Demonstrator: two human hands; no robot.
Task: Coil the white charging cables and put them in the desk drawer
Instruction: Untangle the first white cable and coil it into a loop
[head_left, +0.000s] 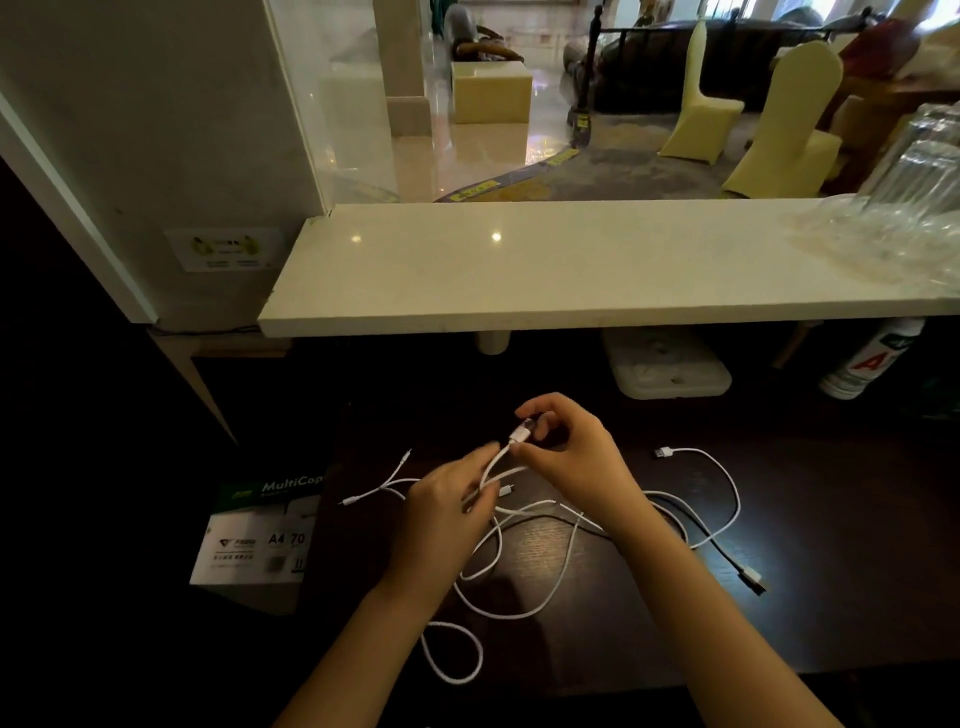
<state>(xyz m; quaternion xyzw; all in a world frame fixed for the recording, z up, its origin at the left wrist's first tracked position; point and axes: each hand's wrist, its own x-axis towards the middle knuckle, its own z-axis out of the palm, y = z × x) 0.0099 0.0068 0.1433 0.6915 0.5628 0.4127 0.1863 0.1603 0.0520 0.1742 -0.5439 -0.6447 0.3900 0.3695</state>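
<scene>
White charging cables (524, 566) lie tangled and uncoiled on the dark counter (831, 571), thin cords looping over one another. Taking the paper box (254, 535) as the landmark, just right of it small plug ends (349, 502) splay out on short branches. Farther right of the box, the left hand (441, 514), palm down, fingers curled, pinches a doubled run of cord. Beyond that, the right hand (566, 457) is raised, thumb and fingertips closed on a USB plug (522, 432). Farthest from the box, a long loop ends in another plug (664, 453).
</scene>
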